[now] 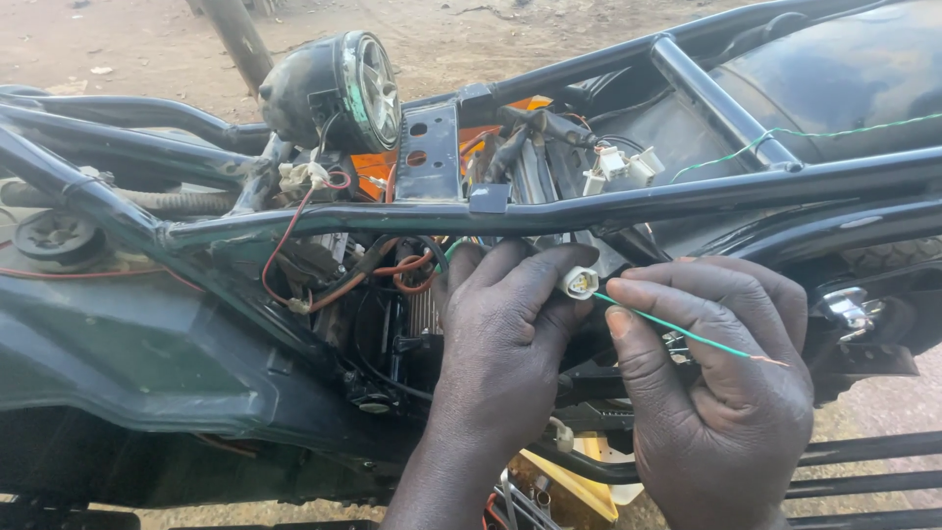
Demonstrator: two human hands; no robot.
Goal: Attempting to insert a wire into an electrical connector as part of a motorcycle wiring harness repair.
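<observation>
My left hand [505,324] pinches a small white wiring connector [579,283] between thumb and fingers, just below the motorcycle's black frame tube [549,211]. My right hand [721,388] holds a thin green wire [687,332] whose left end goes into the connector; its bare copper end sticks out to the right. Both hands sit close together under the exposed wiring bundle [392,270] of red, black and orange cables.
A round black speedometer gauge [343,88] sits upper left. More white connectors [618,165] hang behind the frame. Another green wire [814,132] runs across the dark bodywork at upper right. A yellow part [579,486] lies below. Bare dirt ground lies behind.
</observation>
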